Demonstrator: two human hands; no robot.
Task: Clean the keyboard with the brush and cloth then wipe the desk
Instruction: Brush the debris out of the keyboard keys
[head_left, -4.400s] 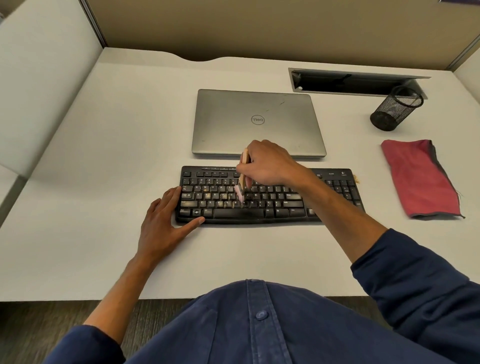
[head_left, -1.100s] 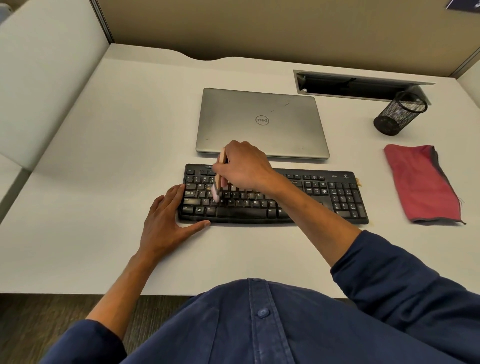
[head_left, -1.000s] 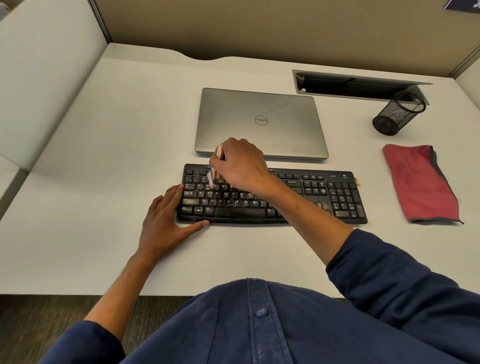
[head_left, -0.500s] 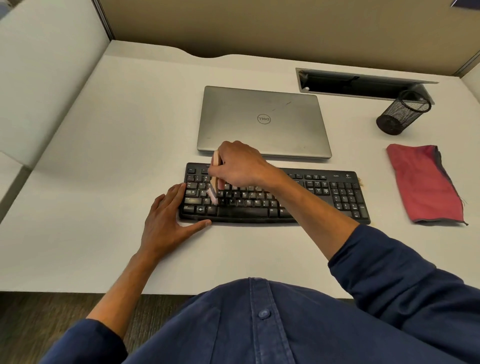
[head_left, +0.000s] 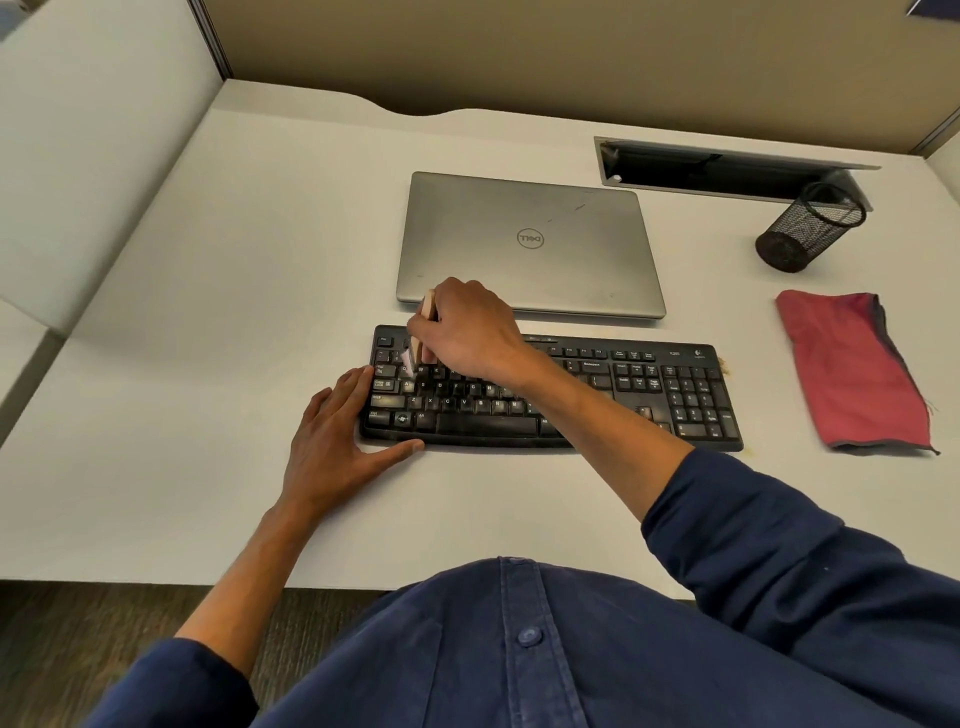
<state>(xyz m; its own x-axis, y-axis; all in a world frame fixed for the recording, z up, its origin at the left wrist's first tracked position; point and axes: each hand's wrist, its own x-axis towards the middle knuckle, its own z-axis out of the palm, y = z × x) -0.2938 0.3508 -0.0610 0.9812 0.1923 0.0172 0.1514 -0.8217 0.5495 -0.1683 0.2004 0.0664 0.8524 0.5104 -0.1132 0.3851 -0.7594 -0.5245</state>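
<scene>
keyboard (head_left: 550, 397) lies long axis left-right on the bench (head_left: 208, 312); right hand (head_left: 462, 332) pinches the brush (head_left: 422, 332) over its far-left keys, left hand (head_left: 337, 441) spread flat, bracing its left end.

Closed silver laptop (head_left: 530, 244): lies flat near the middle of the desk, lid up, round logo at its centre, faint scuffs toward its far right corner.

Black mesh pen cup (head_left: 808, 228): stands near the far right corner of the desk, open mouth up; contents cannot be made out.

Cable slot (head_left: 727, 169): long dark rectangular opening with a grey metal rim, set into the desk along its far edge, just behind the pen cup.

Partition panels: beige panel (head_left: 519, 52) along the far edge; pale grey panel (head_left: 93, 135) along the left edge.

Dark wood-grain floor (head_left: 104, 618): shows below the near edge, left side.
</scene>
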